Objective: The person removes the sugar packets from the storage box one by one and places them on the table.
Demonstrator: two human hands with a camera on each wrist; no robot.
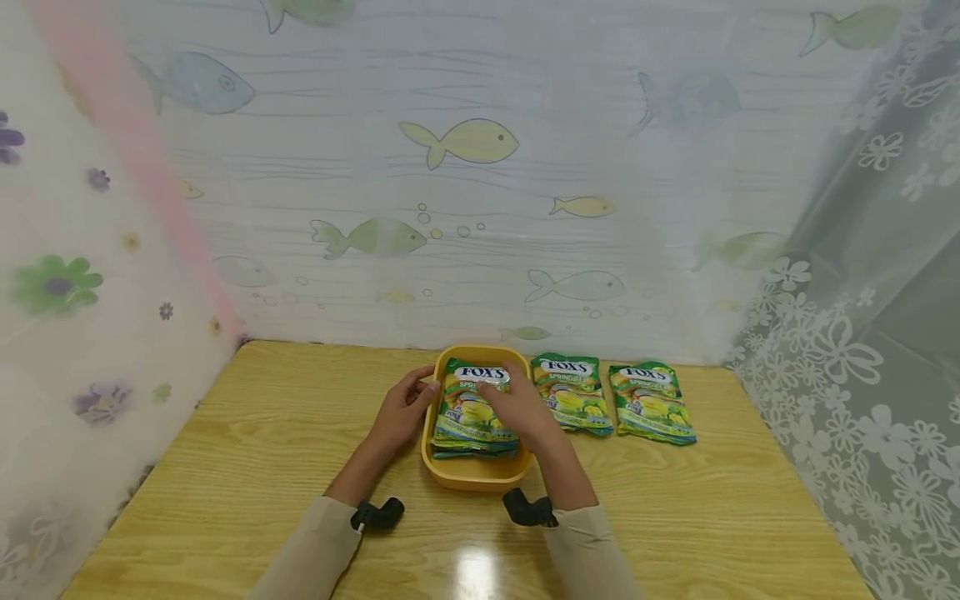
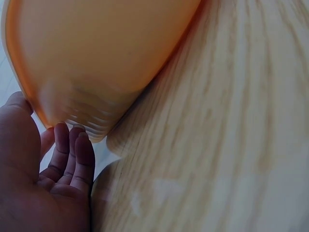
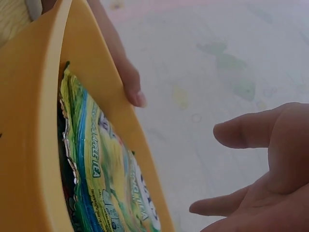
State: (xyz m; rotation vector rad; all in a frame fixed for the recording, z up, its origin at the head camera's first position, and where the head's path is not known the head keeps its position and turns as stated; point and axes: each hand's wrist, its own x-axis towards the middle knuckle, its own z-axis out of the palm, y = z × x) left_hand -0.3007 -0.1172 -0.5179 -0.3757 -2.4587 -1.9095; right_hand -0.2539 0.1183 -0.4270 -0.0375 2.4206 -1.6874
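A yellow plastic tub (image 1: 474, 482) stands on the table, holding a small stack of green candy bags (image 1: 472, 417) marked FOX'S. My left hand (image 1: 405, 404) holds the tub's left side. In the left wrist view, the thumb is at the rim and the fingertips are against the outer wall (image 2: 120, 43). Above the stack, over the tub's right side, is my right hand (image 1: 521, 408). Its thumb and fingers are spread with nothing between them in the right wrist view (image 3: 270, 164). The printed front of the top bag (image 3: 111, 164) shows inside the tub there.
Right of the tub, two more candy bags of the same kind lie flat, a nearer one (image 1: 573, 393) and a farther one (image 1: 652, 402). The wooden table (image 1: 300, 433) ends at a fish-printed curtain (image 1: 480, 250) behind, with patterned sheets on both sides.
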